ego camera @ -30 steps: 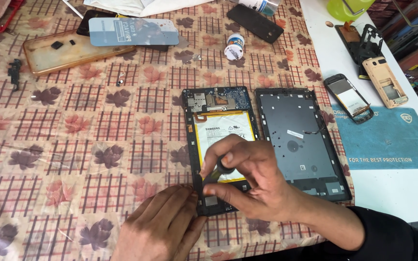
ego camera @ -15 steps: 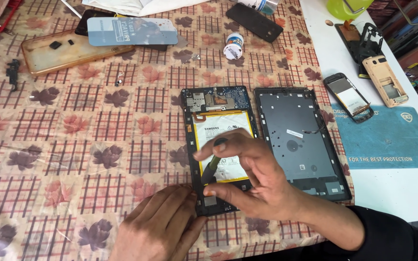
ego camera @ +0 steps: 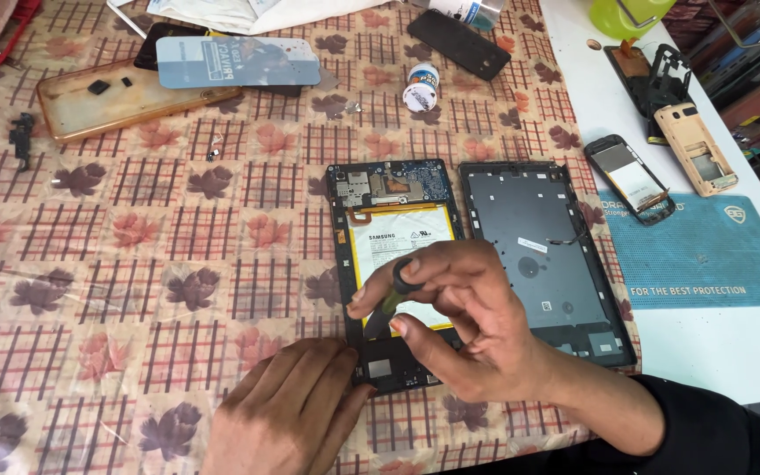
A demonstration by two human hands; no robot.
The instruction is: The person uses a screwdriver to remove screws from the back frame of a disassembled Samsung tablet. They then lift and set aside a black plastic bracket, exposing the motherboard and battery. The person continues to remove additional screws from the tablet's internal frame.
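Nearest the camera, the left hand (ego camera: 288,409) lies palm down on the table (ego camera: 134,290), which is covered by a checked cloth printed with leaves. Its fingers (ego camera: 332,362) are pressed together and flat, their tips touching the near left corner of the opened tablet (ego camera: 395,264).

Just beyond, the right hand (ego camera: 477,330) hovers over the near half of the tablet. Its thumb and fingers pinch a small screwdriver (ego camera: 395,290) with a dark cap; the tool is tilted, tip pointing down toward the near edge of the battery. Whether the tip touches the tablet cannot be told. A dark sleeve (ego camera: 705,435) covers the right forearm at the near right corner.

The tablet lies face down at the centre of the table, back removed. A yellow-bordered white battery (ego camera: 393,242) fills its middle; a blue circuit board (ego camera: 389,182) occupies its far end.

Just beside it on the right lies the detached grey back cover (ego camera: 538,255), inner side up. Further right, a blue mat (ego camera: 705,251) rests on a white surface, with a small stripped phone (ego camera: 633,176) at its far left corner.

At the far side: a small white pot (ego camera: 420,88), a black phone (ego camera: 459,42), and at far left a translucent phone case (ego camera: 125,97) partly overlapped by a pale blue card (ego camera: 237,62).
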